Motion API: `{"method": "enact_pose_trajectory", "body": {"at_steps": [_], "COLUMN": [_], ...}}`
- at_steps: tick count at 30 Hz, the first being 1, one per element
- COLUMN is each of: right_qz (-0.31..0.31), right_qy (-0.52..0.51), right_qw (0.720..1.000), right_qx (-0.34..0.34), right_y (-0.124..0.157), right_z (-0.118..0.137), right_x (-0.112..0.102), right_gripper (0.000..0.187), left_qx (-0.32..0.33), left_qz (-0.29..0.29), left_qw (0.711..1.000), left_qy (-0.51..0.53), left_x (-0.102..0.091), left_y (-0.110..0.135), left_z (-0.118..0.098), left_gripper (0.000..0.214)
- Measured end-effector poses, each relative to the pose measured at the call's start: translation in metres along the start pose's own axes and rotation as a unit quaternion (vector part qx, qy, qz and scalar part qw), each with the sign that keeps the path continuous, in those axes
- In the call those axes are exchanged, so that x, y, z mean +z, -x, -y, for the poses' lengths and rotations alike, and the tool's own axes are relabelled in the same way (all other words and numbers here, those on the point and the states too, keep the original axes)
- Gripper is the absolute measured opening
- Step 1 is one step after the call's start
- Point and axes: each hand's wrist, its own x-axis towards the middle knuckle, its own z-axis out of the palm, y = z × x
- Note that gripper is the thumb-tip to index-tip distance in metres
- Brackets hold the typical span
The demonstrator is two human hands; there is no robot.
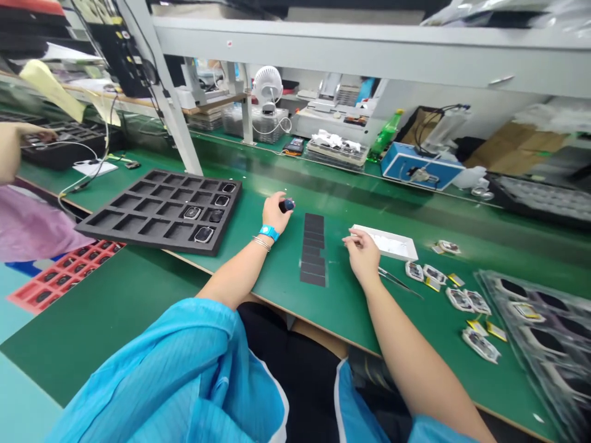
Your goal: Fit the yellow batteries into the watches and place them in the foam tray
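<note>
My left hand (276,212) is closed around a small dark, glossy watch case (287,205) above the green bench. A strip of black rectangular pieces (313,249) lies between my hands. My right hand (362,252) is at the left end of a shallow white tray (392,243), its thumb and fingertips brought together; anything between them is too small to make out. Tweezers (399,282) lie just right of that wrist. On my left, a black foam tray (161,212) holds several watch cases (204,234) in its right-hand pockets.
Opened watch housings (460,299) and yellow battery pieces (497,331) lie to the right, beside clear plastic trays (530,320). Behind stand a blue box (420,166), a green bottle (386,135) and a white fan (268,86). Another person's arm (12,147) reaches in at far left.
</note>
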Motion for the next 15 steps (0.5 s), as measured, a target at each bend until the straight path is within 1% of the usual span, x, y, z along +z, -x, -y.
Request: {"method": "enact_pose_trajectory", "body": {"at_steps": [5,8,11,13,15], "right_qz": [-0.003,-0.003,-0.008,-0.032,-0.075], "right_qy": [-0.007,-0.019,-0.048,-0.054,-0.033], "right_qw": [1.000,1.000,0.999,0.998,0.995], "right_qx": [-0.001,0.000,-0.008,-0.032,-0.062], "right_y": [-0.002,0.001,0.003,-0.003,-0.018], "right_z": [-0.001,0.001,0.007,0.012,0.013], "right_x": [0.002,0.003,0.000,-0.007,-0.021], "right_gripper": [0.037,0.037,0.037,0.036,0.034], "left_qx": [-0.002,-0.006,-0.009,0.005,0.018], "left_qz": [0.004,-0.009,-0.023,-0.015,-0.007], "left_qw": [1.000,1.000,0.998,0.995,0.993], "left_qy": [0.000,0.008,0.053,0.101,0.118], "left_x": [-0.001,-0.004,-0.005,-0.004,-0.001], "left_y": [-0.003,-0.002,-0.001,0.000,0.000], "left_z": [-0.002,0.000,0.004,0.007,0.008], "left_gripper": [0.048,0.049,0.052,0.054,0.056]}}
